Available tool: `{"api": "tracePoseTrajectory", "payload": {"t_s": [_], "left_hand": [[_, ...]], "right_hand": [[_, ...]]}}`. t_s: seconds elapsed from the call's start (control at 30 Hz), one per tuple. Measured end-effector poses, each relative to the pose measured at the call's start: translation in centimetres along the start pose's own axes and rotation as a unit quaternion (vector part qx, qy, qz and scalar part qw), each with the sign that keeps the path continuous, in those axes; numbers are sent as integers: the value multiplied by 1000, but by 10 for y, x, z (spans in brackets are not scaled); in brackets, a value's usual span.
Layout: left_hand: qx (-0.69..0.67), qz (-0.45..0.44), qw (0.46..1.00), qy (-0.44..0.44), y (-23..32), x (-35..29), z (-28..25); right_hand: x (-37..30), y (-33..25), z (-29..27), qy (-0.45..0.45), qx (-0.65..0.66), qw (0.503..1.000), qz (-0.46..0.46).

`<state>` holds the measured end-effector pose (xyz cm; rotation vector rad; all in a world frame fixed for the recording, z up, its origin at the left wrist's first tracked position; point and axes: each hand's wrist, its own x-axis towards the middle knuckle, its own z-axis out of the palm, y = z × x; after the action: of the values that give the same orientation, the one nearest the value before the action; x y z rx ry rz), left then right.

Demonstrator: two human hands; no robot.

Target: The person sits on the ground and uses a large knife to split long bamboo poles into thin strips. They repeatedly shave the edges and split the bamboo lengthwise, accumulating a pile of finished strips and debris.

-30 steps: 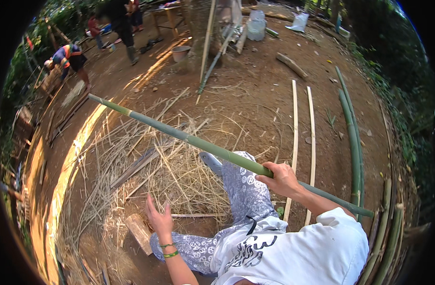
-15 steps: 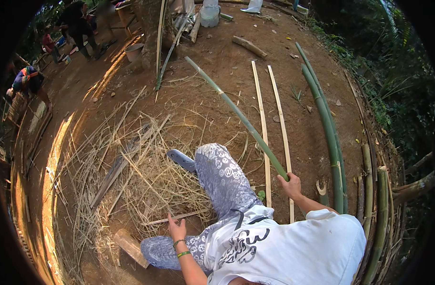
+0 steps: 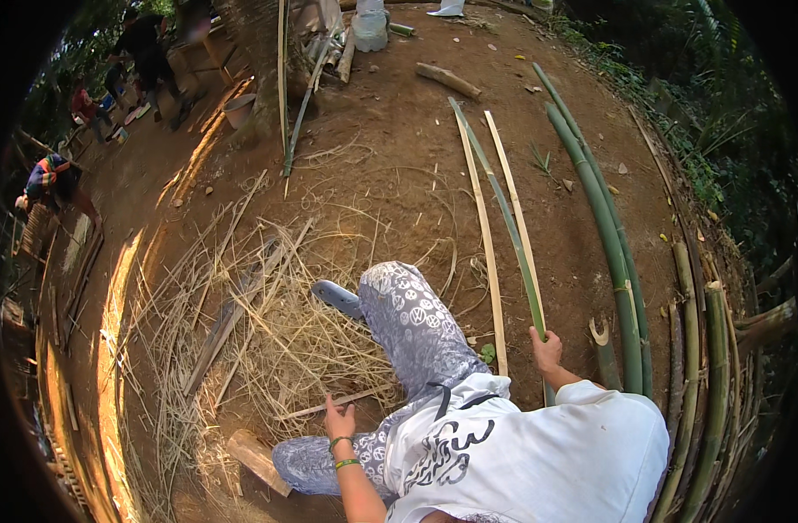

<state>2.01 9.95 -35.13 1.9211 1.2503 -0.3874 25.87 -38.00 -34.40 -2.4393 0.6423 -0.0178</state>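
Note:
My right hand (image 3: 547, 350) is closed around the near end of a long green bamboo strip (image 3: 505, 209), which slants away from me just above the ground. Two pale split bamboo strips (image 3: 488, 253) lie lengthwise below it, and the green strip crosses over the right one near my hand. Beside my left thigh, my left hand (image 3: 339, 420) hangs with its index finger stretched out and holds nothing. Closest to it are a thin pale stick (image 3: 327, 404) and a heap of shavings (image 3: 286, 349).
Thick green bamboo poles (image 3: 604, 231) lie on the right, next to a short upright stake (image 3: 606, 357). A wood block (image 3: 258, 462) sits by my left knee. Far off stand a tree trunk (image 3: 255, 44), a bucket (image 3: 239, 111) and a short log (image 3: 449, 80). Several people work at upper left.
The green bamboo strip has swung to the right, its far end now over the pale strips. My right hand has shifted slightly right and nearer. My left hand has barely moved.

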Motion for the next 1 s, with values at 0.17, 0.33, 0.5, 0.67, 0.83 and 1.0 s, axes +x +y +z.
{"api": "tracePoseTrajectory", "payload": {"t_s": [0.17, 0.33, 0.5, 0.67, 0.83, 1.0], "left_hand": [[11, -14, 1000, -21, 14, -12, -3], [61, 34, 998, 5, 3, -5, 1], [50, 16, 999, -8, 3, 0, 7], [88, 11, 996, -14, -10, 1, 8], [23, 1, 997, -71, -14, 3, 0], [-4, 69, 993, -94, -4, 20, -12]], "right_hand": [[-10, 16, 1, 14, -5, 999, 36], [18, 59, 31, -63, -23, 992, 109], [21, 60, 39, -112, -164, 973, 114], [12, 50, 49, -216, -193, 957, 30], [11, 23, 69, -353, -252, 898, -74], [23, -10, 67, -379, -264, 872, -160]]}}
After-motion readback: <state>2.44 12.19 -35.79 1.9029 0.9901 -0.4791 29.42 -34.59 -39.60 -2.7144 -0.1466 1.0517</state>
